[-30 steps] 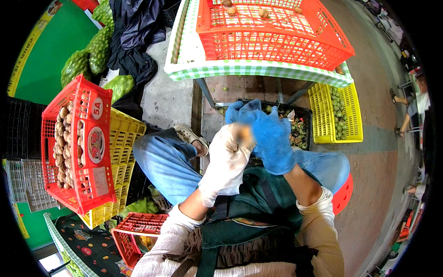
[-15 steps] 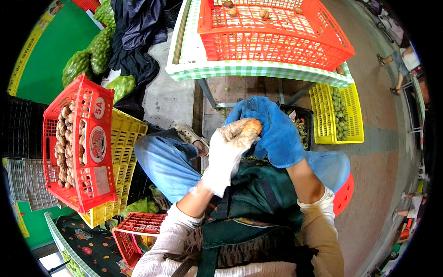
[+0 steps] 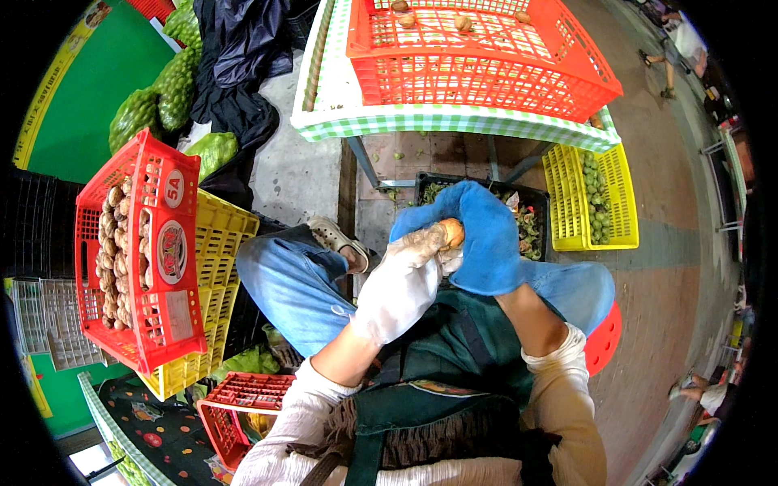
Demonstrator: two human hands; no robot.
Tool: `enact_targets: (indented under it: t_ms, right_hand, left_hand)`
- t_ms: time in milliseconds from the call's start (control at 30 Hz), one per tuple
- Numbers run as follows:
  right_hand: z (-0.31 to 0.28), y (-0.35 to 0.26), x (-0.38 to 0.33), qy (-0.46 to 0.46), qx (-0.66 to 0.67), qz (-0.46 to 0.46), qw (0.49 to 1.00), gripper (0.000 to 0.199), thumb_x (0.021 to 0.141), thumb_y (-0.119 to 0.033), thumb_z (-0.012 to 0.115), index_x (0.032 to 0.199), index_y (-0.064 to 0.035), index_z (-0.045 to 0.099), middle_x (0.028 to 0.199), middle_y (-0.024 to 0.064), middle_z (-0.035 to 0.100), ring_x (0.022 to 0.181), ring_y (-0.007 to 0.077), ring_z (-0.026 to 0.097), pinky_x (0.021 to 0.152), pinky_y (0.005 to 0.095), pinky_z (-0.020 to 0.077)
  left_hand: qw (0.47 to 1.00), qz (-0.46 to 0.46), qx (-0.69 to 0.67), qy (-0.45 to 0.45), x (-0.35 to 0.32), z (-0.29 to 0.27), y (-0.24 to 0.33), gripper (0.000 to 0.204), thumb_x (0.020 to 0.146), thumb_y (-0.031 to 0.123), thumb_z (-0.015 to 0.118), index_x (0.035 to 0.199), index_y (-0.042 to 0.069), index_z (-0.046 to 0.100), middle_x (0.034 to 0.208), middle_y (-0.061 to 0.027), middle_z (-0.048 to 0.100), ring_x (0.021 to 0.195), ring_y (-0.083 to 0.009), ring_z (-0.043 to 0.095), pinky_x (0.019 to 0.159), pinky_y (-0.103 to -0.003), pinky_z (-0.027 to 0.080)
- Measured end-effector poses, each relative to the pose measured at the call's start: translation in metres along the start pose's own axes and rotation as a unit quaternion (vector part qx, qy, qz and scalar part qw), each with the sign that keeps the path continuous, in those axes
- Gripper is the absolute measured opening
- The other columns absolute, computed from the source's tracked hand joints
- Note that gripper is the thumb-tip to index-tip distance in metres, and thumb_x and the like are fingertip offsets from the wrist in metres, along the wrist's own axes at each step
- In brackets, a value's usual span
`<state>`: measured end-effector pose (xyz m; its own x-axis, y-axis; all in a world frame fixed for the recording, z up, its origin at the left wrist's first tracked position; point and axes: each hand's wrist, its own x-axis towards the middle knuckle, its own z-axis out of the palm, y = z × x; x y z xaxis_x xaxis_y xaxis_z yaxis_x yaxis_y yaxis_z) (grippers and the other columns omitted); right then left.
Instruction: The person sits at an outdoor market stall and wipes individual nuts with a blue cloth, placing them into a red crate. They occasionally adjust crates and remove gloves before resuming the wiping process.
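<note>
- Paved ground (image 3: pixel 648 324), brown and greyish, spread out across the right of my remote view, with passers-by (image 3: pixel 685 40) along its far edge.
- Between the two hands I saw one tan nut (image 3: pixel 452 232), raised in front of the wearer's body.
- I watched the left hand (image 3: pixel 409 263), in a stained white glove (image 3: pixel 393 304), grasping that nut between thumb and fingers, its rounded end showing past them.
- Curled about the nut's far and right sides was the right hand (image 3: pixel 482 239), in a thick blue glove (image 3: pixel 498 259); its fingertips were hidden, so I could not tell whether it gripped.
- Below the hands I made out a dark green apron (image 3: pixel 442 324) between spread blue jeans (image 3: pixel 284 283), and a red stool (image 3: pixel 601 344) at the right.
- Just beyond the blue glove, and partly covered by it, a black crate (image 3: pixel 419 190) held scraps (image 3: pixel 528 227) too jumbled for me to sort.
- To its right I had a yellow crate (image 3: pixel 567 202) with round green fruits (image 3: pixel 597 202).
- Ahead, a table (image 3: pixel 348 128) under green-and-white checked cloth bore a red crate (image 3: pixel 486 77) with a few loose brown nuts (image 3: pixel 463 23).
- On my left, another red crate (image 3: pixel 144 324), heaped with walnuts (image 3: pixel 113 251), sat on stacked yellow crates (image 3: pixel 215 275).
- Above those I noted bulging green sacks (image 3: pixel 154 105) beside dark plastic sheeting (image 3: pixel 239 40).
</note>
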<state>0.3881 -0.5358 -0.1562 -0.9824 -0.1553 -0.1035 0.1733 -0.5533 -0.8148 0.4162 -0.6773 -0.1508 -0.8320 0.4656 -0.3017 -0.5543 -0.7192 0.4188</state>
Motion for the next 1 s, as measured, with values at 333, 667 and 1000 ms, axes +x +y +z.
enact_targets:
  t_ms: [333, 667, 1000]
  right_hand:
    - [0.019, 0.014, 0.014, 0.099, -0.739, -0.164, 0.646, 0.035, 0.086, -0.016, 0.058, 0.120, -0.0113, 0.054, 0.112, 0.0148, 0.059, 0.096, 0.0301, 0.061, 0.093, 0.0383, 0.0446]
    - [0.009, -0.023, 0.004, -0.143, -0.478, -0.217, 0.839, 0.028, 0.091, -0.009, 0.047, 0.114, 0.0014, 0.057, 0.107, 0.0167, 0.063, 0.099, 0.0267, 0.062, 0.087, 0.0363, 0.0471]
    - [0.002, 0.003, 0.009, -0.039, 0.022, -0.003, 0.999, 0.026, 0.095, -0.017, 0.048, 0.117, -0.0043, 0.056, 0.111, 0.0097, 0.062, 0.101, 0.0208, 0.060, 0.092, 0.0327, 0.0469]
  left_hand:
    - [0.964, 0.003, -0.255, 0.077, 0.012, 0.003, -0.009, 0.038, 0.095, 0.030, 0.054, 0.118, 0.000, 0.052, 0.102, -0.0091, 0.059, 0.093, -0.0175, 0.054, 0.086, -0.029, 0.044]
    - [0.989, 0.028, 0.090, 0.111, 0.006, 0.018, 0.020, 0.035, 0.092, 0.043, 0.055, 0.095, 0.008, 0.057, 0.085, -0.0023, 0.059, 0.079, -0.0169, 0.057, 0.071, -0.031, 0.045]
    - [0.998, -0.022, -0.047, -0.025, 0.006, 0.000, 0.023, 0.032, 0.095, 0.023, 0.052, 0.115, -0.003, 0.051, 0.106, -0.0131, 0.059, 0.088, -0.0202, 0.059, 0.078, -0.032, 0.049]
